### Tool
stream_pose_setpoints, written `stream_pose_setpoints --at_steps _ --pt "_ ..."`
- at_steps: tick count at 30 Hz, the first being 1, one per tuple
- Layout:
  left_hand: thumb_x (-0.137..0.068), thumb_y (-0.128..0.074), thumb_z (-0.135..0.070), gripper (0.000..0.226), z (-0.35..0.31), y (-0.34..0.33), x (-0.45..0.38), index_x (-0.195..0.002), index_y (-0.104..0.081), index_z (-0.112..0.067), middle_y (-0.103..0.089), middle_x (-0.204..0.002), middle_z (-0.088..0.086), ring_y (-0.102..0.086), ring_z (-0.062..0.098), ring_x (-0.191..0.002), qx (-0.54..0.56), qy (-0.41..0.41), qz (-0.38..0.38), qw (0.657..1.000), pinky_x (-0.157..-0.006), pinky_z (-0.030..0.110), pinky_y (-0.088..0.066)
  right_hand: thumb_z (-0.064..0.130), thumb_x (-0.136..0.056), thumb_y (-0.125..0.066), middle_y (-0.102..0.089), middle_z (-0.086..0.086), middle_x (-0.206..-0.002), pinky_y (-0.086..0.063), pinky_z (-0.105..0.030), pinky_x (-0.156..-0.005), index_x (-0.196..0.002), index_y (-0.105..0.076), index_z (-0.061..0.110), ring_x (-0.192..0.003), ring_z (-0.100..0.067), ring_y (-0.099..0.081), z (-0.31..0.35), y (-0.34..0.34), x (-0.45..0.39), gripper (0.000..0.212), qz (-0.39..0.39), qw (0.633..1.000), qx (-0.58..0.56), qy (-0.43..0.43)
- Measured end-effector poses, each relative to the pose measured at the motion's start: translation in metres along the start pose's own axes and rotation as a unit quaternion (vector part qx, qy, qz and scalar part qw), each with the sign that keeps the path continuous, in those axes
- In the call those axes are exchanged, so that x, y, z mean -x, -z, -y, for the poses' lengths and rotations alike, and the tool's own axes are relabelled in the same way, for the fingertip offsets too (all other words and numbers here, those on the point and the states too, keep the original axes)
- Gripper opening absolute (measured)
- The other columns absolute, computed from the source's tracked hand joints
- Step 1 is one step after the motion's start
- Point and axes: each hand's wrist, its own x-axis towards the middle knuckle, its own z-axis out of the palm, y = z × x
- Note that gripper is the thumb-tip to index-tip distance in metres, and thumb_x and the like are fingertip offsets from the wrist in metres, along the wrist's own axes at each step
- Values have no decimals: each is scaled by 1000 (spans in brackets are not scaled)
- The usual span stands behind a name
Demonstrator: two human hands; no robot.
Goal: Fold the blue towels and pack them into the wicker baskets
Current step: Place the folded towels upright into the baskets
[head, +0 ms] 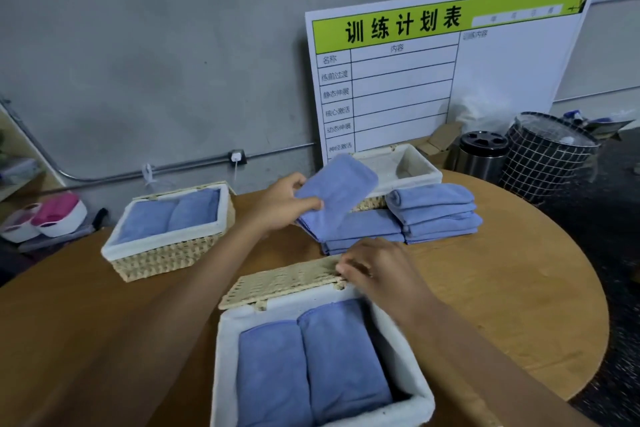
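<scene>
Round wooden table [502, 288] against a grey wall; left hand [284, 206] pinches a folded blue towel [337, 196] lifted off the stack [367, 229] beneath its fingers; right hand [377, 269], fingers curled, grasps the wicker lid [280, 282] of the near basket [225, 357] holding two towels

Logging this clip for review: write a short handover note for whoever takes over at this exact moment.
Left hand holds a folded towel lifted above the table.
Right hand touches the lid of the near basket.
Done: near basket and left basket each hold two towels.
Left: far basket looks empty; two towel stacks wait in front of it on the table.
</scene>
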Motion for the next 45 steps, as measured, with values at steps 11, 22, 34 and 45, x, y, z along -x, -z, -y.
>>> stream_pose_setpoints --at_steps 11,22,34,45 --pt "-73 -85 -27 58 7 25 192 -120 -59 -6 -73 -114 9 -71 25 -104 280 125 -29 951 -96 55 -54 50 -84 -74 -71 -11 -112 -53 -45 -97 -113 -51 17 -100 -20 -70 105 0 -2 50 23 854 -482 -194" --pt "-93 -70 -21 56 19 21 245 -132 -41 -48 -69 -119 9 -73 22 -101 297 113 6 948 -70 39 -60 22 -83 -79 -74 -8 -95 -54 -29 -58 -116 -49 8 -78 -19 -72 124 -12 29 47 90 823 -499 -256" --pt "-95 -65 -14 38 18 12 252 -125 -58 -37 -69 -122 4 -69 21 -110 328 94 11 940 -81 45 -60 49 -77 -79 -75 0 -103 -60 -37 -82 -120 -47 28 -90 -17 -74 119 -7 42 57 134 833 -467 -263" --pt "-86 -58 -67 53 28 33 250 -135 -50 -47 -40 -109 -15 -46 4 -99 -320 -32 -39 946 -75 24 -43 32 -80 -82 -34 1 -74 -30 -22 -56 -84 -33 16 -60 -7 -33 105 -46 46 52 59 931 -329 -148"
